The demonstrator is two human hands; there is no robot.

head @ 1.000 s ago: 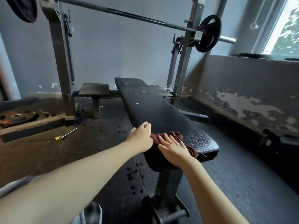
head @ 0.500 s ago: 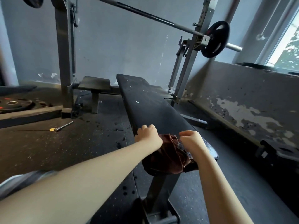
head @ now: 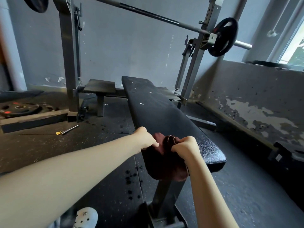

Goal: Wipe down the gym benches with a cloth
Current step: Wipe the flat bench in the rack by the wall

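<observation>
Head view only. Standing at the near end of black bench (head: 161, 112), looking along the pad toward the rack.

Gripping dark red-brown cloth (head: 164, 162) with both hands. Left hand (head: 144, 140) curled tight on its left edge, at the pad's near-left side. Right hand (head: 184, 146) fisted round a bunched fold, just beside the left. No flat palm anywhere. Fingertips mostly tucked under, so cannot tell the exact pinch.

Cloth on the near end of the pad, wadded on top between the two fists, rest hanging over the front edge toward the bench leg.

Risks, judged from this:
- Wiping with a wad, not a flat spread: likely streaks and missed strips along the right edge.
- Plenty of cloth hanging off the front: could slide to the floor (head: 246, 186) on any slack grip and pick up the black crumbs down there.
- White flecks (head: 141, 104) far up the pad, well apart from the cloth: easy to skip without long strokes.
- Would need leaning in under the barbell (head: 148, 12) and its weight plate (head: 222, 37): possible head knock.
- Yellow-tipped tool (head: 67, 130) and loose plates (head: 19, 107) on the floor to the left: trip hazard when stepping round.
- Crackled skin at the pad's near-right corner: possible snagging.
</observation>
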